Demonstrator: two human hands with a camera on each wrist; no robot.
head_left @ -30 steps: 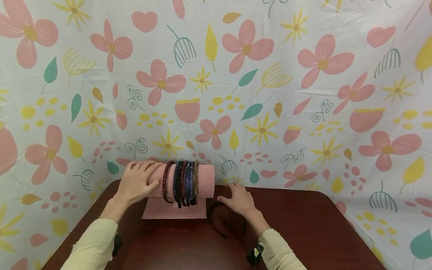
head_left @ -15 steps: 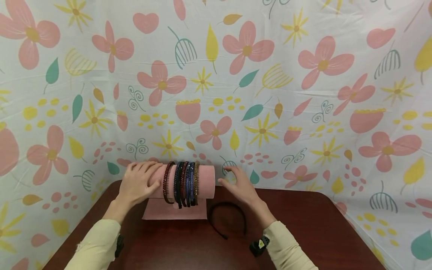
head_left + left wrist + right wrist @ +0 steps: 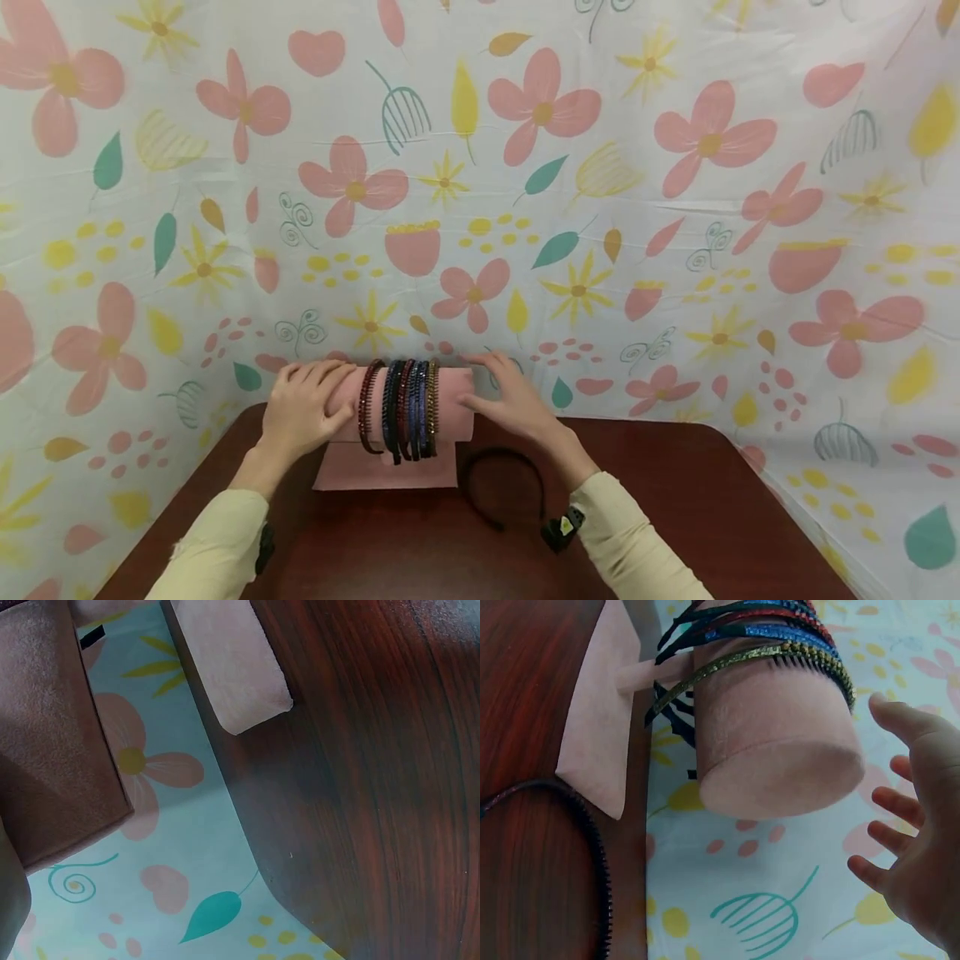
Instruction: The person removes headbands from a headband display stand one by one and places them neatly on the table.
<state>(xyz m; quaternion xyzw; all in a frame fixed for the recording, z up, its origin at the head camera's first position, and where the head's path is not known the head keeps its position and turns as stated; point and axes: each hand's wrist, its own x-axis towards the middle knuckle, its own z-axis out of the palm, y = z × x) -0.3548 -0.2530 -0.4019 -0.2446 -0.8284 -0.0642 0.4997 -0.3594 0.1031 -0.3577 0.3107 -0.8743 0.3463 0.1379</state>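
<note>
A pink plush headband stand [image 3: 453, 404], a horizontal roll on a flat base [image 3: 352, 475], is at the back of the table. My left hand [image 3: 303, 408] holds the roll's left end, fingers over the top and thumb in front. Several toothed headbands ring the roll: dark red, black, blue and a gold one [image 3: 742, 658] nearest the right end. Fingers spread, my right hand [image 3: 517, 400] is at that right end, overlapping it in the head view. The right wrist view has this hand [image 3: 930, 817] empty, thumb pointing toward the gold headband.
A dark toothed headband [image 3: 604, 877] lies on the brown table [image 3: 390, 550], right of the stand's base. Directly behind the table's back edge hangs a white flower-print cloth [image 3: 480, 192].
My right hand has risen from above the loose headband and moved left to the roll's right end. The left hand has kept its hold on the roll.
</note>
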